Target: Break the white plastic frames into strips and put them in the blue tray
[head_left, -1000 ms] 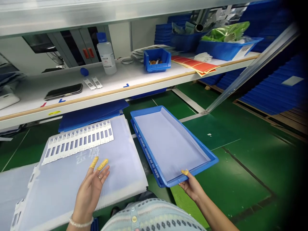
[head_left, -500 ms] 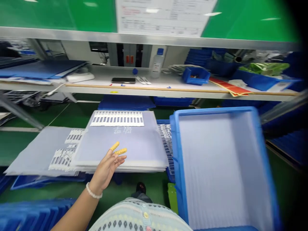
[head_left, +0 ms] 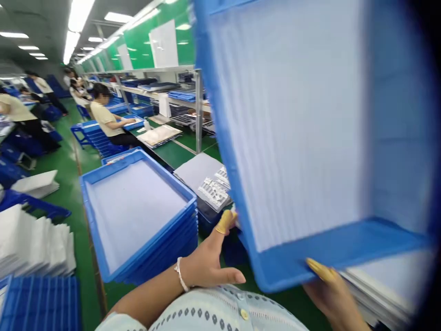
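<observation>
A large blue tray with a pale lining is raised and tilted in front of me on the right. My right hand grips its lower edge, a yellow-covered finger lying over the rim. My left hand is by the tray's left edge, thumb stretched out and fingers apart; its fingertips reach close to the edge, and whether they touch is unclear. Left of that hand stands a stack of blue trays, the top one lined with a pale sheet. Behind the fingers, white slotted strips lie on a pale sheet.
A co-worker sits along the bench at a blue tray, with others farther back. White folded sheets and more blue trays are at the lower left. A metal shelf post rises from the bench. Pale stacked sheets show at lower right.
The view has swung left, bringing the aisle and tray stack into sight. The blue tray is now lifted in my right hand. My left hand has left the pile of pale sheets.
</observation>
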